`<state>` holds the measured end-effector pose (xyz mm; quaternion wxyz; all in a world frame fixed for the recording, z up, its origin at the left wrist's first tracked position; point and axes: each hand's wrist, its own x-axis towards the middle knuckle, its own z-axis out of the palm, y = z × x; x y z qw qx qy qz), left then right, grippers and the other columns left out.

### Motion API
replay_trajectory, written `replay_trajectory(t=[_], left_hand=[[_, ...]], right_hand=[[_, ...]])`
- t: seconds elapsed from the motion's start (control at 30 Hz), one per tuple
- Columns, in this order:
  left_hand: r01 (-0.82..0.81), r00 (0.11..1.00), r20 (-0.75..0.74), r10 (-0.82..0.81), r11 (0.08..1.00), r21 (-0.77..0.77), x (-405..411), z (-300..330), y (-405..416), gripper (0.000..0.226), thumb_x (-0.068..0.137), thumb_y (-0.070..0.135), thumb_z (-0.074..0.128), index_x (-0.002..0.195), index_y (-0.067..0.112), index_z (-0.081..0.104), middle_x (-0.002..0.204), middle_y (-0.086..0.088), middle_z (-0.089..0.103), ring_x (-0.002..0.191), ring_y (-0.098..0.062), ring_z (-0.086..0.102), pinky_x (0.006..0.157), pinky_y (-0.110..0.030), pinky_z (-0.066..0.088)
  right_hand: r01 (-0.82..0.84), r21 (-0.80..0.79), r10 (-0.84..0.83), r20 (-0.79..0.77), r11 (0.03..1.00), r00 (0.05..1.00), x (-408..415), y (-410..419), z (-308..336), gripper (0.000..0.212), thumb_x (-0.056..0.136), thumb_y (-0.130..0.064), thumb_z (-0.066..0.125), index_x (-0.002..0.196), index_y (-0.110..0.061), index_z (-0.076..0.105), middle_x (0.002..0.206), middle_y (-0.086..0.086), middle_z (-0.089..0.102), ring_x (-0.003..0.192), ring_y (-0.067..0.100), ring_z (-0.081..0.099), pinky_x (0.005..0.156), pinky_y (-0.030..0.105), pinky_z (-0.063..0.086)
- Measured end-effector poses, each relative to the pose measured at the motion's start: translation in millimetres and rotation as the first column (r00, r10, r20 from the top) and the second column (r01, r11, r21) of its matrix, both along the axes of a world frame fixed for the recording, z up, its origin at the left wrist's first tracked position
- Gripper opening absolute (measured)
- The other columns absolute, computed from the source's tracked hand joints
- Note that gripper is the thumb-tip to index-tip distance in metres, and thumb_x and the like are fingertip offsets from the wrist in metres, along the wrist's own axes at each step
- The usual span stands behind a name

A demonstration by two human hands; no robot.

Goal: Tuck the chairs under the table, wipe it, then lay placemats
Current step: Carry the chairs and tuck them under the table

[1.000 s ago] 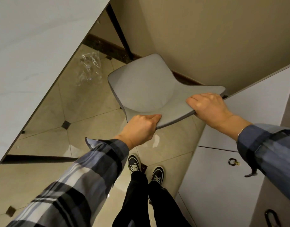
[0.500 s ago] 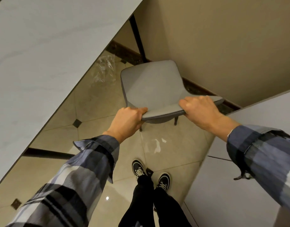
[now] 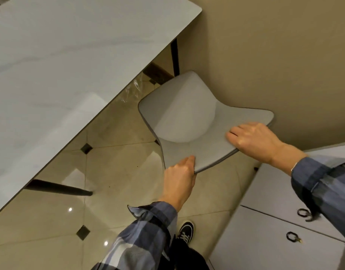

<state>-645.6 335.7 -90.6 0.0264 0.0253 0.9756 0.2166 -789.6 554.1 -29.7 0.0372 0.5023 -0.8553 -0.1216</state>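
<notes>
since the earlier pictures the view has swung: the table's far rounded corner now shows and the grey chair (image 3: 189,117) sits nearer that corner, its seat front closer to the black table leg (image 3: 175,55); only one shoe (image 3: 185,231) shows where two did, and both hands grip the backrest top as before.

from the left, the pale marble-look table (image 3: 60,65) fills the upper left, its edge running diagonally. a second black leg slants below it over glossy beige floor tiles (image 3: 119,152) with small dark diamond insets. crumpled clear plastic (image 3: 131,90) lies on the floor under the table edge. the left hand (image 3: 179,178) curls round the backrest's left end, thumb on top. the chair stands beside the table, not under it, seat pointing away toward the wall corner, backrest nearest the person. the right hand (image 3: 253,139) clasps the backrest's right end, fingers folded over its front. beige wall behind; white cabinet (image 3: 275,240) with ring pulls at right.
</notes>
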Motion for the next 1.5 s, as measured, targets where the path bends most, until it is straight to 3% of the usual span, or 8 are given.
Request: replay_trajectory(t=[0.27, 0.43, 0.57, 0.87, 1.27, 1.37, 1.43, 1.5], left_hand=[[-0.022, 1.0, 0.021, 0.021, 0.998, 0.051, -36, 6, 20, 0.013, 0.084, 0.012, 0.066, 0.093, 0.012, 0.057, 0.076, -0.007, 0.064, 0.056, -0.034, 0.062, 0.045, -0.036, 0.044], [0.005, 0.999, 0.042, -0.005, 1.0, 0.003, -55, 12, 29, 0.012, 0.083, 0.009, 0.066, 0.086, 0.013, 0.055, 0.07, -0.005, 0.061, 0.053, -0.033, 0.059, 0.045, -0.032, 0.035], [0.107, 0.992, 0.076, -0.099, 0.99, -0.097, -83, 23, 45, 0.004, 0.092, 0.016, 0.057, 0.089, 0.013, 0.054, 0.076, -0.007, 0.065, 0.064, -0.036, 0.062, 0.052, -0.035, 0.032], [0.206, 0.969, 0.169, -0.181, 0.969, -0.139, -85, 24, 51, 0.021, 0.098, 0.034, 0.051, 0.114, 0.023, 0.057, 0.099, 0.001, 0.068, 0.083, -0.028, 0.066, 0.062, -0.037, 0.047], [0.124, 0.938, 0.332, -0.101, 0.991, -0.046, -49, 15, 82, 0.045, 0.086, 0.039, 0.035, 0.122, 0.021, 0.056, 0.122, 0.001, 0.064, 0.103, -0.026, 0.066, 0.079, -0.04, 0.055], [0.079, 0.938, 0.338, -0.075, 0.997, 0.003, -49, 9, 81, 0.035, 0.09, 0.037, 0.056, 0.121, 0.021, 0.056, 0.121, 0.003, 0.064, 0.105, -0.024, 0.064, 0.08, -0.037, 0.052], [0.054, 0.931, 0.359, -0.067, 0.997, 0.048, -49, 9, 82, 0.045, 0.089, 0.052, 0.058, 0.122, 0.022, 0.056, 0.123, 0.004, 0.062, 0.107, -0.023, 0.062, 0.084, -0.038, 0.052], [0.035, 0.924, 0.377, -0.064, 0.996, 0.083, -53, 9, 85, 0.061, 0.085, 0.065, 0.056, 0.127, 0.021, 0.054, 0.128, 0.001, 0.06, 0.113, -0.023, 0.059, 0.092, -0.04, 0.051]], right_hand=[[0.15, 0.166, -0.15, -0.014, 0.975, 0.989, -41, 0, 19, 0.012, 0.073, -0.001, 0.069, 0.082, -0.006, 0.062, 0.074, 0.012, 0.06, 0.064, 0.033, 0.06, 0.054, 0.038, 0.044], [0.188, 0.174, -0.196, 0.027, 0.967, 0.98, -45, 25, 11, 0.021, 0.063, 0.006, 0.071, 0.079, -0.005, 0.062, 0.069, 0.012, 0.058, 0.057, 0.032, 0.057, 0.048, 0.031, 0.029], [0.247, 0.146, -0.264, 0.109, 0.958, 0.958, -50, 61, 0, 0.024, 0.064, 0.006, 0.072, 0.08, -0.007, 0.06, 0.07, 0.011, 0.058, 0.057, 0.033, 0.058, 0.042, 0.034, 0.043], [0.066, 0.03, -0.071, 0.2, 0.997, 0.977, -53, 78, -17, 0.023, 0.06, 0.003, 0.076, 0.071, -0.009, 0.06, 0.064, 0.009, 0.058, 0.048, 0.028, 0.057, 0.043, 0.028, 0.025], [0.052, 0.103, -0.09, 0.409, 0.993, 0.908, -21, 102, -43, 0.023, 0.062, -0.004, 0.078, 0.076, -0.011, 0.06, 0.071, 0.007, 0.059, 0.054, 0.027, 0.059, 0.04, 0.032, 0.04], [0.043, 0.099, -0.084, 0.454, 0.994, 0.887, -23, 103, -43, 0.025, 0.075, -0.033, 0.072, 0.087, -0.013, 0.062, 0.083, 0.006, 0.061, 0.069, 0.028, 0.063, 0.051, 0.036, 0.048], [0.083, 0.103, -0.124, 0.503, 0.991, 0.855, -29, 105, -37, 0.052, 0.079, -0.062, 0.052, 0.103, -0.017, 0.061, 0.098, 0.003, 0.062, 0.085, 0.025, 0.063, 0.066, 0.037, 0.052], [0.151, 0.094, -0.178, 0.53, 0.984, 0.829, -35, 115, -32, 0.064, 0.076, -0.069, 0.049, 0.114, -0.018, 0.059, 0.109, 0.001, 0.062, 0.094, 0.023, 0.061, 0.078, 0.038, 0.053]])
